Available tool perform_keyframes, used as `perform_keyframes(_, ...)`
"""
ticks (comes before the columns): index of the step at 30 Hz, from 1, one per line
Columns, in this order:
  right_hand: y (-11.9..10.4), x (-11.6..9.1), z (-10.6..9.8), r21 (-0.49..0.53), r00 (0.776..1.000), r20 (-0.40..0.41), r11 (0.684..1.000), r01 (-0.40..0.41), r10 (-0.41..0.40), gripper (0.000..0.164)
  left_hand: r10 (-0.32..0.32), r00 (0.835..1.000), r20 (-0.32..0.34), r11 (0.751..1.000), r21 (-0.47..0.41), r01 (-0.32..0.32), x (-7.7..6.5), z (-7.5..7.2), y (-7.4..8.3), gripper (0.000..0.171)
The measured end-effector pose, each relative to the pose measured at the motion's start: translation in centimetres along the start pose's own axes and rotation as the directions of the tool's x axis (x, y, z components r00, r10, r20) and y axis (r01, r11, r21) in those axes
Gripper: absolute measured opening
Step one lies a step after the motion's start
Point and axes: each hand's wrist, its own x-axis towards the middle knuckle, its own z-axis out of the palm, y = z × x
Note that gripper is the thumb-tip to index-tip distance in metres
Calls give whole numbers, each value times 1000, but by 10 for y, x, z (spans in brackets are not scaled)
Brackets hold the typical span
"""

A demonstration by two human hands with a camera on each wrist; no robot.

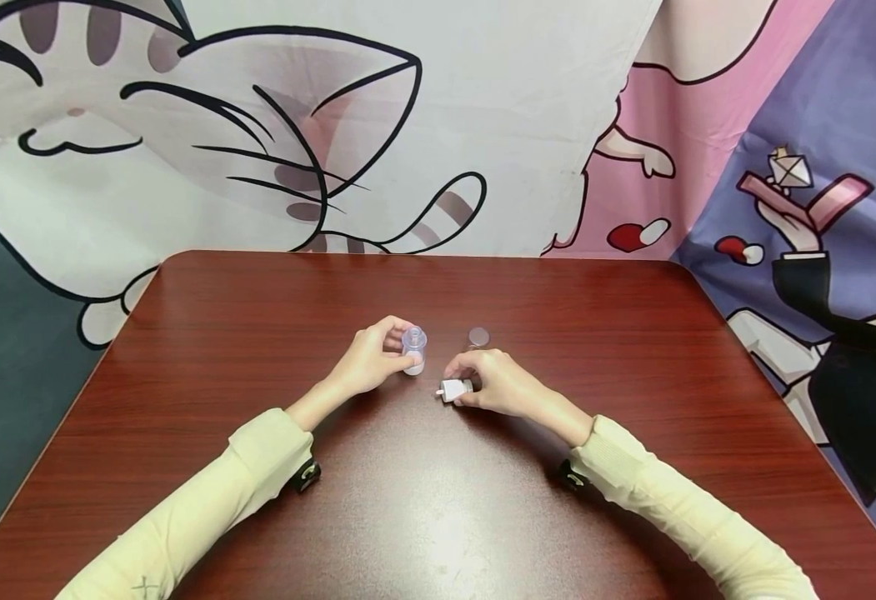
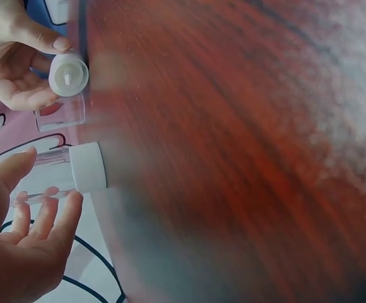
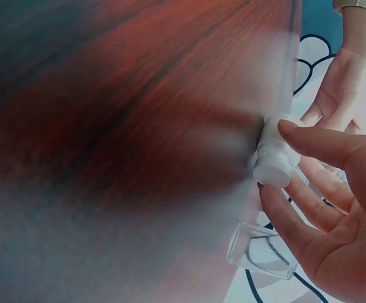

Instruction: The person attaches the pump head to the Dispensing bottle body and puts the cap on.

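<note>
My left hand (image 1: 366, 358) holds a small clear bottle (image 1: 414, 343) with a white base, thumb on the near side and fingers around the far side. The left wrist view shows the bottle (image 2: 53, 165) upright, its white base at the tabletop. To its right, my right hand (image 1: 501, 383) pinches a small white pump-like piece (image 1: 454, 390), tipped sideways with its thin nozzle pointing left. The right wrist view shows thumb and fingertips on this white piece (image 3: 272, 165). The two parts are apart. Just behind the right hand stands a clear cap or cup (image 1: 478, 337), partly hidden.
Both hands work over a glossy reddish-brown wooden table (image 1: 438, 292). Beyond its back edge hangs a cartoon-printed cloth (image 1: 528, 125). Dark devices sit under both wrists, below the cream sleeves (image 1: 205, 500).
</note>
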Motion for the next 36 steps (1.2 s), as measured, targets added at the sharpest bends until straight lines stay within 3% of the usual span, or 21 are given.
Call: perform_keyframes(36,-2,-2,3,-31,1000,-24,1000,-5,4,24,-2,1000,14,1000,-15,2,2,-1,0,41)
